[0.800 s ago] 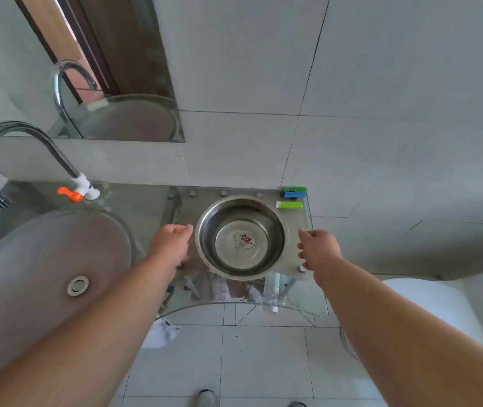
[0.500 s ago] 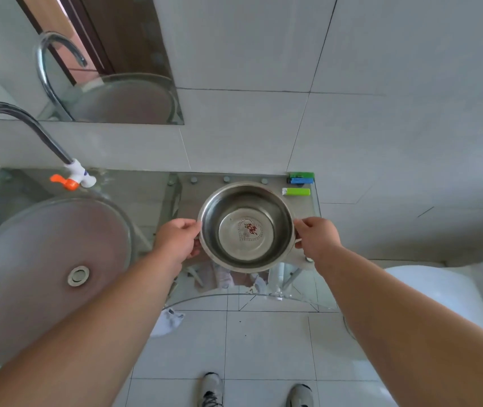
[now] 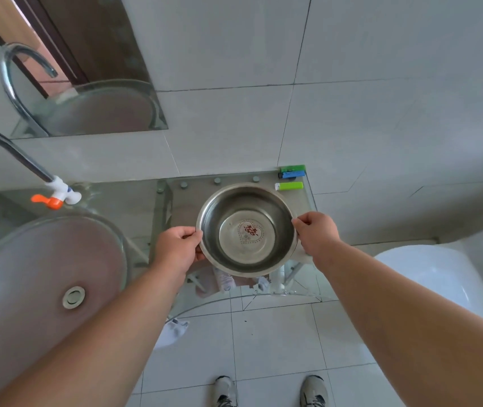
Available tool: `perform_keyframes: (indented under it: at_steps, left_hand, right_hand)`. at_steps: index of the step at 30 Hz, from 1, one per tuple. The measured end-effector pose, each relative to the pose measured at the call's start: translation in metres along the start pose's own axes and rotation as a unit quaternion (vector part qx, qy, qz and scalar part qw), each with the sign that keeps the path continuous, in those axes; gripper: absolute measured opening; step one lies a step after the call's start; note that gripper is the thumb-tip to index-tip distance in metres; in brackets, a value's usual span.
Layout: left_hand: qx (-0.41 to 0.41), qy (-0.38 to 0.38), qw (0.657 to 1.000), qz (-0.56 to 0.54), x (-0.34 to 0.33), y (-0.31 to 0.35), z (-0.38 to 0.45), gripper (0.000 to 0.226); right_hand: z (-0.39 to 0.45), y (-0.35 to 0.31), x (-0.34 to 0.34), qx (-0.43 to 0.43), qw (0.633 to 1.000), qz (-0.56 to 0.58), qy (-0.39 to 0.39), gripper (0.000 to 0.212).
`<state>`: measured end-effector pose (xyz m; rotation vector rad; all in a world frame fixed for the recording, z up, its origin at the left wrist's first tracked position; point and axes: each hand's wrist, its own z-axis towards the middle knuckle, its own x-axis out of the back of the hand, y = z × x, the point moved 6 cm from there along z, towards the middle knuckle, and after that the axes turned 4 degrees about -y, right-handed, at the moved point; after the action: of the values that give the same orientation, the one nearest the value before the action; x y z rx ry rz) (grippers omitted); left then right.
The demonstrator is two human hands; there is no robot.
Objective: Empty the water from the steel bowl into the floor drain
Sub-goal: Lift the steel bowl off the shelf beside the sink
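Observation:
The steel bowl (image 3: 247, 230) is round and shiny, with a red heart-shaped print on its bottom and clear water inside. It is level over the glass shelf (image 3: 181, 201) beside the basin. My left hand (image 3: 177, 245) grips the bowl's left rim. My right hand (image 3: 316, 235) grips the right rim. No floor drain shows in this view.
A frosted glass basin (image 3: 37, 274) with a metal plug sits at the left under a curved tap (image 3: 55, 192) with an orange handle. Green and blue lighters (image 3: 291, 177) lie at the shelf's back right. A white toilet (image 3: 428, 277) stands at the right. Tiled floor and my shoes (image 3: 269, 390) are below.
Both hands closed in from the sides and took hold of the bowl's rim. The bowl now appears slightly nearer to me than before.

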<state>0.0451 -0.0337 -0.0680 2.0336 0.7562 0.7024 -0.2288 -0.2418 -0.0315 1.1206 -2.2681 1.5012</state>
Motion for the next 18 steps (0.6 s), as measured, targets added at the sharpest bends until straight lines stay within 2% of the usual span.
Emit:
perform_keyframes:
  at_steps: [8, 18]
  left_hand:
    - [-0.038, -0.040, 0.998, 0.000, -0.021, 0.012, -0.008, 0.005]
    - [-0.067, -0.064, 0.996, -0.010, -0.090, 0.045, -0.059, 0.004]
  right_hand:
    - [-0.017, 0.012, 0.028, -0.013, 0.998, 0.044, 0.038, 0.019]
    - [-0.023, 0.038, 0.114, 0.010, 0.996, 0.057, 0.062, 0.022]
